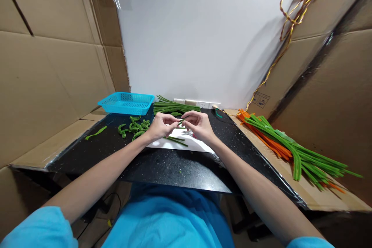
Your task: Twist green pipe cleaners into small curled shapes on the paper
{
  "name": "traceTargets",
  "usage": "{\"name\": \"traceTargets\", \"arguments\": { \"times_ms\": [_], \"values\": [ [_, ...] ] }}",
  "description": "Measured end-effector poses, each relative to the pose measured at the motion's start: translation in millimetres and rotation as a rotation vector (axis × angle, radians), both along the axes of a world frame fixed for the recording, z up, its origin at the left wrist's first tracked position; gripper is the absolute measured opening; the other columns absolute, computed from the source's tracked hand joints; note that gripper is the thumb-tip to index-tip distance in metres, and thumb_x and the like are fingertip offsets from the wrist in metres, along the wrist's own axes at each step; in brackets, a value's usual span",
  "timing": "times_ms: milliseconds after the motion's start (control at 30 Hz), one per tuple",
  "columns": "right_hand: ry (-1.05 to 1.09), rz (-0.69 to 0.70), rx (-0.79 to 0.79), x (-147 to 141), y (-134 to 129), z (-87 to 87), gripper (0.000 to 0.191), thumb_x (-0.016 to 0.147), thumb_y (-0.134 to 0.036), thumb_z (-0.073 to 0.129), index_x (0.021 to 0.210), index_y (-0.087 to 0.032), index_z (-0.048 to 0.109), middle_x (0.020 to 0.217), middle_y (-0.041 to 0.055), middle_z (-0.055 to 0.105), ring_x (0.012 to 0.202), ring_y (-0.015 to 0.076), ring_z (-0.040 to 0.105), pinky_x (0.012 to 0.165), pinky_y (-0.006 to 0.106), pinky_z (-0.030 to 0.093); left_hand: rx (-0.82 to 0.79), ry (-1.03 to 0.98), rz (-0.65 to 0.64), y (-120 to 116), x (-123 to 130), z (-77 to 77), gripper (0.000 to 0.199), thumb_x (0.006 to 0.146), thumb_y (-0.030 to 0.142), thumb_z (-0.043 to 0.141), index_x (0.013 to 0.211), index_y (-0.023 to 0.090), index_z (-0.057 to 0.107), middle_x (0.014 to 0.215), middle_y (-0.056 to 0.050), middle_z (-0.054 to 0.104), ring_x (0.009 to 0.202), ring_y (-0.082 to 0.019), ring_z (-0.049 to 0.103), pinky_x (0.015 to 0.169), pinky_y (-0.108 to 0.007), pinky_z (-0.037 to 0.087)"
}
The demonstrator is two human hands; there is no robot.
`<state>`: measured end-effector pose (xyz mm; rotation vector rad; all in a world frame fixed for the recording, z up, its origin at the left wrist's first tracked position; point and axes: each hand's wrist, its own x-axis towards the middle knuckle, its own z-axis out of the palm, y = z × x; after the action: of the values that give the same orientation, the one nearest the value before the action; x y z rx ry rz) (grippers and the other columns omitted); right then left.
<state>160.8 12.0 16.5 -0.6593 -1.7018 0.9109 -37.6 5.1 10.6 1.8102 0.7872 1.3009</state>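
Just above a white sheet (186, 145) on the black tabletop, my left hand (162, 126) and my right hand (200, 124) meet, fingertips pinched. Between them is a short green pipe cleaner (180, 121), mostly hidden by the fingers. A few straight green pipe cleaners (178, 140) lie on the sheet below my left hand. Partly covered by my right hand is a small metal tool (188, 133), perhaps scissors, with a bit of red. Left of my left hand sits a pile of curled green pipe cleaner pieces (135, 127).
A blue plastic basket (126, 108) stands at the back left, beside a bundle of dark green pipe cleaners (171, 107). Orange stems (273, 143) and brighter green stems (308, 157) lie on cardboard at right. Cardboard walls (52, 69) flank the table; a power strip (205, 105) lies behind.
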Motion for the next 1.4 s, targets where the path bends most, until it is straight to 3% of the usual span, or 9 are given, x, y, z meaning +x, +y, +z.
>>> {"name": "traceTargets", "arguments": {
  "times_ms": [300, 467, 633, 967, 1167, 1400],
  "values": [
    [-0.096, -0.049, 0.107, 7, 3, -5.4, 0.024, 0.082, -0.037, 0.078, 0.095, -0.017, 0.074, 0.081, 0.0075, 0.077, 0.073, 0.0208, 0.075, 0.069, 0.033, 0.061, -0.024, 0.046, 0.011, 2, 2, -5.1, 0.031, 0.086, 0.037, 0.075, 0.101, 0.009, 0.076, 0.07, -0.005, 0.071, 0.04, -0.008, 0.051, 0.036, -0.02, 0.041],
    [-0.084, -0.058, 0.078, 6, 6, -9.9, 0.028, 0.082, -0.041, 0.079, 0.094, -0.017, 0.074, 0.078, 0.0071, 0.077, 0.067, 0.0187, 0.071, 0.063, 0.032, 0.061, 0.107, 0.157, 0.087, 4, 1, -10.4, 0.037, 0.085, 0.039, 0.078, 0.112, 0.013, 0.076, 0.086, -0.007, 0.076, 0.056, -0.01, 0.061, 0.046, -0.019, 0.048],
    [-0.078, -0.031, 0.065, 6, 6, -10.1, 0.035, 0.082, -0.047, 0.08, 0.099, -0.017, 0.075, 0.078, 0.0061, 0.076, 0.066, 0.0175, 0.07, 0.066, 0.032, 0.061, 0.166, 0.194, 0.16, 8, 0, -15.0, 0.035, 0.089, 0.041, 0.074, 0.111, 0.013, 0.078, 0.085, -0.008, 0.078, 0.052, -0.01, 0.061, 0.049, -0.021, 0.048],
    [-0.092, -0.01, 0.009, 6, -1, -6.7, 0.034, 0.08, -0.048, 0.082, 0.093, -0.017, 0.077, 0.081, 0.0077, 0.078, 0.073, 0.0206, 0.073, 0.071, 0.035, 0.062, 0.108, 0.123, 0.111, 9, -2, -12.6, 0.032, 0.082, 0.039, 0.082, 0.097, 0.011, 0.081, 0.082, -0.009, 0.078, 0.051, -0.011, 0.06, 0.045, -0.022, 0.047],
    [-0.075, 0.004, -0.019, 9, 4, -6.5, 0.031, 0.081, -0.046, 0.081, 0.091, -0.017, 0.077, 0.079, 0.0073, 0.077, 0.071, 0.0199, 0.072, 0.07, 0.034, 0.06, 0.287, 0.251, 0.175, 5, -3, -11.5, 0.019, 0.087, 0.029, 0.076, 0.1, 0.016, 0.078, 0.089, -0.005, 0.078, 0.058, -0.01, 0.063, 0.056, -0.021, 0.049],
    [-0.066, 0.076, -0.09, 16, 9, -7.7, 0.023, 0.082, -0.039, 0.077, 0.09, -0.017, 0.075, 0.077, 0.005, 0.075, 0.07, 0.0179, 0.07, 0.069, 0.032, 0.058, 0.36, 0.341, 0.103, 10, -2, -19.3, 0.016, 0.092, 0.023, 0.069, 0.106, 0.018, 0.074, 0.102, -0.006, 0.076, 0.073, -0.012, 0.065, 0.067, -0.023, 0.05]
  ]
}}
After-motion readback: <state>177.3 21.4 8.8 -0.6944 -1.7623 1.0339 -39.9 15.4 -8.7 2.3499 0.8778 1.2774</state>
